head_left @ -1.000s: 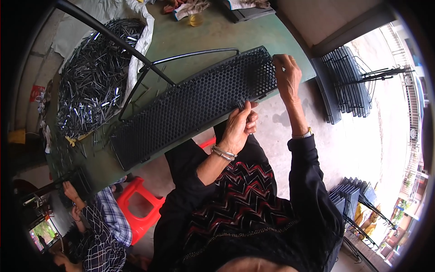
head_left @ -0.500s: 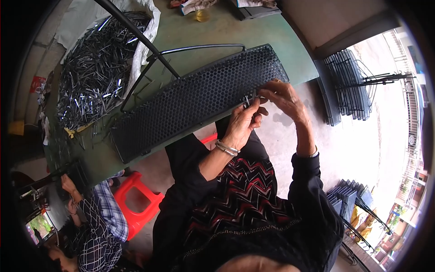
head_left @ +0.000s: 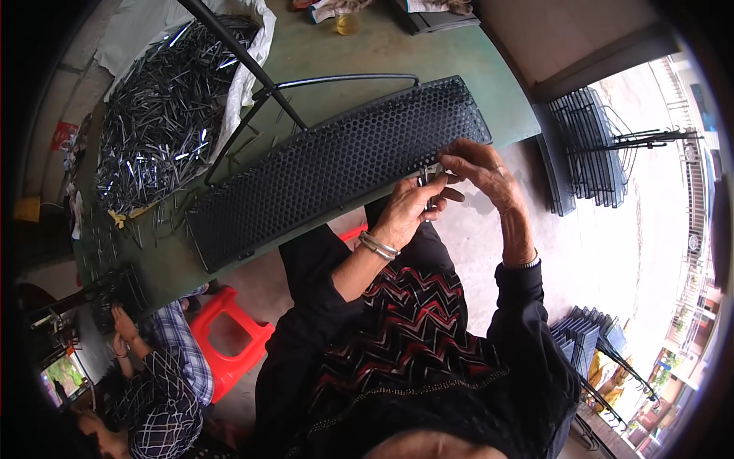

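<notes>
A long black perforated panel [head_left: 336, 153] lies slanted on the green table, its near edge toward me. My left hand [head_left: 413, 205] is closed around a few small shiny strips [head_left: 426, 177], just off the panel's near right edge. My right hand [head_left: 483, 172] reaches in from the right, thumb and fingertips pinched together at that same edge. Whatever sits between those fingertips is too small and covered to make out. A bent black rod frame [head_left: 344, 79] runs along the panel's far side, with a thick black bar rising from it.
A white sack [head_left: 264, 34] heaped with dark strips [head_left: 164, 115] fills the table's left. Loose strips lie beside it. A cup of yellow liquid [head_left: 347, 24] stands at the back. Racks of black panels [head_left: 585, 145] are at right. A person works lower left beside a red stool [head_left: 229, 344].
My left hand has tilted slightly and its fingers have shifted around the strips. My right fingertips have moved a little lower along the panel's edge. The other person's hands have moved together.
</notes>
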The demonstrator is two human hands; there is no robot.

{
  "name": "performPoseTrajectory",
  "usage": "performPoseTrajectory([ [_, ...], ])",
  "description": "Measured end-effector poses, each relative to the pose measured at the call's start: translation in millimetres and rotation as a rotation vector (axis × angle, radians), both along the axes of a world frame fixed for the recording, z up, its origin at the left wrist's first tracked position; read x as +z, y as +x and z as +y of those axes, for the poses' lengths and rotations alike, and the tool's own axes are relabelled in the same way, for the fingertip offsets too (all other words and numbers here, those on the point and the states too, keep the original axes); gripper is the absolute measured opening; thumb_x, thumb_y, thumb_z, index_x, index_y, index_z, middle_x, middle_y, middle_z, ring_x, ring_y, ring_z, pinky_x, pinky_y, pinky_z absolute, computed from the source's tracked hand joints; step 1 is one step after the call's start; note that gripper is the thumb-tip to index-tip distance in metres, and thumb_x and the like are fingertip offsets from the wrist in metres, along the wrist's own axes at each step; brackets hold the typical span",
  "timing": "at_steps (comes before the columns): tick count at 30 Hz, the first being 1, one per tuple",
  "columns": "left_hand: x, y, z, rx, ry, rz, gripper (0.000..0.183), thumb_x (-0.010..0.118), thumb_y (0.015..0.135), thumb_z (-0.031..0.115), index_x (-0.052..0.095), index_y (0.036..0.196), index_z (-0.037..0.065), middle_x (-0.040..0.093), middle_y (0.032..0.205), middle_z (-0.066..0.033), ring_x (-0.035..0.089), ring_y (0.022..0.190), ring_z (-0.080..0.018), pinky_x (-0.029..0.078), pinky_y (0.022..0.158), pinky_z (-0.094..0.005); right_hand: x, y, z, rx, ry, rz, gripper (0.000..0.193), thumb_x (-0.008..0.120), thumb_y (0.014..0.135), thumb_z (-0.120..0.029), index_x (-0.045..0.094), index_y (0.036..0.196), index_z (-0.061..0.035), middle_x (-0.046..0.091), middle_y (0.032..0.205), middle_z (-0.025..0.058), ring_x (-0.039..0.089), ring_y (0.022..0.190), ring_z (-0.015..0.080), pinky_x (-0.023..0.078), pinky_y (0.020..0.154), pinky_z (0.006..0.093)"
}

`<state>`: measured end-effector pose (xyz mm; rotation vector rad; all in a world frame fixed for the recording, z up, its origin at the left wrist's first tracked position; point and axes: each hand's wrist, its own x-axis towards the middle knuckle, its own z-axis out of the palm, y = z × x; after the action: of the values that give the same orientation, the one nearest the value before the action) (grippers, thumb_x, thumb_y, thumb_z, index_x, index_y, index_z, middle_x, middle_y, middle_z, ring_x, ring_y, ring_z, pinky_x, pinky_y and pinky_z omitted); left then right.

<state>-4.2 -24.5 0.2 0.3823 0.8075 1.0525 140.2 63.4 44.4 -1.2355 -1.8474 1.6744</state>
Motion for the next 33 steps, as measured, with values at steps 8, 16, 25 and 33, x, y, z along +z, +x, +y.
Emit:
performPoseTrajectory([
  [8, -6.4, -3.7, 1.1, -0.084, 0.033, -0.012, 0.019, 0.057, 0.093, 0.023, 0.059, 0.106, 0.009, 0.068, 0.094, -0.0051, 0.057, 0.065, -0.0052, 0.033, 0.045, -0.0158, -1.1, 8.6, 6.7, 0.111, -0.070, 0.006, 0.017, 0.064, 0.086, -0.015, 0.062, 0.090, 0.0011, 0.060, 0.076, 0.0014, 0.054, 0.071, 0.0084, 0.044, 0.063, 0.0238],
  [16, 3.3, -2.5, 2.9, -0.124, 0.049, 0.063, 0.020, 0.056, 0.094, 0.029, 0.059, 0.104, 0.011, 0.070, 0.093, -0.0092, 0.064, 0.073, -0.0093, 0.033, 0.046, -0.0157, -2.3, 13.9, 6.8, 0.162, 0.055, 0.006, 0.012, 0.060, 0.085, -0.008, 0.060, 0.089, 0.0037, 0.062, 0.076, 0.0055, 0.058, 0.071, 0.0111, 0.047, 0.063, 0.0256],
  [25, -7.8, -1.3, 0.9, -0.009, -0.107, -0.001, 0.029, 0.048, 0.098, 0.034, 0.058, 0.098, 0.006, 0.067, 0.084, -0.0125, 0.046, 0.053, -0.0079, 0.034, 0.047, -0.0193, 1.3, 15.0, 30.5, -0.496, 0.613, -0.171, 0.011, 0.057, 0.088, -0.009, 0.062, 0.091, 0.0009, 0.065, 0.071, 0.0093, 0.063, 0.067, 0.0139, 0.049, 0.064, 0.0265],
  [33, -15.4, 9.6, -3.9, 0.115, -0.166, -0.144, 0.027, 0.050, 0.097, 0.027, 0.055, 0.105, 0.001, 0.063, 0.089, -0.0128, 0.055, 0.070, -0.0123, 0.044, 0.058, -0.0241, -30.4, 6.6, 67.2, -0.546, 0.909, -0.211, 0.010, 0.056, 0.090, -0.011, 0.058, 0.093, -0.0011, 0.066, 0.079, 0.0135, 0.067, 0.067, 0.0212, 0.051, 0.061, 0.0315],
])
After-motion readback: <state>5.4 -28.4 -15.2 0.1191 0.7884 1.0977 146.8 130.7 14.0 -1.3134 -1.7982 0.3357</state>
